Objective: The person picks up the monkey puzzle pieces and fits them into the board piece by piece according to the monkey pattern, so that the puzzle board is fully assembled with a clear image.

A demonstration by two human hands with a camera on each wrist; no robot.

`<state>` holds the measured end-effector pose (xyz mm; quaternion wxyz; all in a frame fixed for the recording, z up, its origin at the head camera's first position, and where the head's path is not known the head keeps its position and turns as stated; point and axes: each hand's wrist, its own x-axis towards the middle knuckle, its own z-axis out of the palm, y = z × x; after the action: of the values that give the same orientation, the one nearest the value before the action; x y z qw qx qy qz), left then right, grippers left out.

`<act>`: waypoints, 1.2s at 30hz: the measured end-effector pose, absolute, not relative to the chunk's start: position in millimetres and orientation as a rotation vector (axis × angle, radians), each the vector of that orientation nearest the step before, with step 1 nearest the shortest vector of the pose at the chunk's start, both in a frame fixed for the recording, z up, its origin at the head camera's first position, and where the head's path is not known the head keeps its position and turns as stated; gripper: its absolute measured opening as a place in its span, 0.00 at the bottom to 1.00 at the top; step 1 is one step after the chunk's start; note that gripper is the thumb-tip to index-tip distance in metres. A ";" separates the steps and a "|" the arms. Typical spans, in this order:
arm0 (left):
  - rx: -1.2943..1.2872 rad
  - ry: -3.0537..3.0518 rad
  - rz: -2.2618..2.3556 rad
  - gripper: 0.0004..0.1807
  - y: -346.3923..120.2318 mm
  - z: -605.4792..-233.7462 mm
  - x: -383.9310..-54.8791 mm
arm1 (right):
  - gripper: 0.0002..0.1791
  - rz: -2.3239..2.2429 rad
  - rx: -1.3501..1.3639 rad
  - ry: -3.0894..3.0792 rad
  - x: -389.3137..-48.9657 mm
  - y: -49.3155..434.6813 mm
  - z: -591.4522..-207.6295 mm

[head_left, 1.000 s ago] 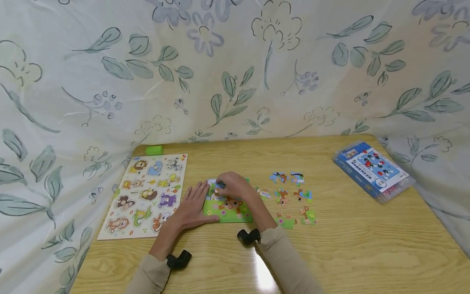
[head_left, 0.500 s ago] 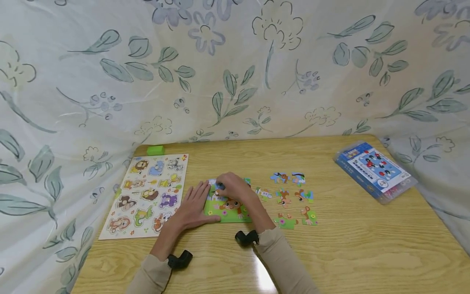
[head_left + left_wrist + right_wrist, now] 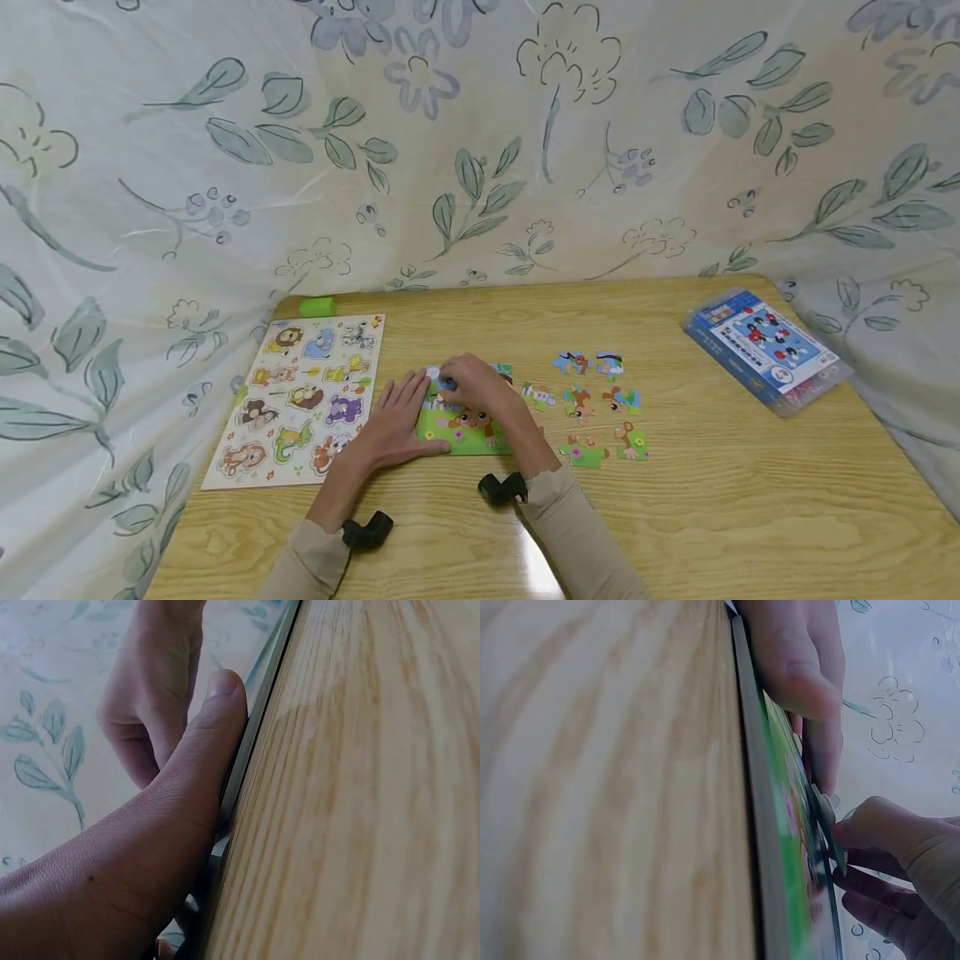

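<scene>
A green jigsaw board (image 3: 480, 443) with a monkey picture lies on the table in the head view. My left hand (image 3: 393, 425) rests along its left side with straight fingers, the thumb on the lower edge. Over the upper left of the board, my right hand (image 3: 476, 387) pinches a jigsaw piece (image 3: 826, 817) between thumb and fingers. In the right wrist view the piece stands tilted close over the picture. The left wrist view shows my left thumb (image 3: 214, 712) against the board's edge, with the right hand behind it. My right hand hides part of the picture.
Several loose jigsaw pieces (image 3: 577, 404) lie right of the board. At the left is a white animal puzzle board (image 3: 258, 400), with a green block (image 3: 318, 307) behind it. A blue package (image 3: 765, 350) lies at the back right. A floral cloth (image 3: 480, 167) hangs behind the table.
My right hand has turned and shifted slightly left, still pinching the piece; more of the board's top right corner shows. The left hand keeps its place on the board.
</scene>
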<state>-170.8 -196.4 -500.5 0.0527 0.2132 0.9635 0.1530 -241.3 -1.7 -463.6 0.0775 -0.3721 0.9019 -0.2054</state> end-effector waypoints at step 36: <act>0.650 2.945 0.467 0.63 -195.3 -501.5 -169.7 | 0.16 -0.425 -1.048 2.819 -226.7 -2.9 -461.7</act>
<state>-169.7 -195.3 -501.5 0.0448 0.2127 0.9641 0.1527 -226.7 -2.9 -461.7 0.0519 -0.3446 0.9269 -0.1397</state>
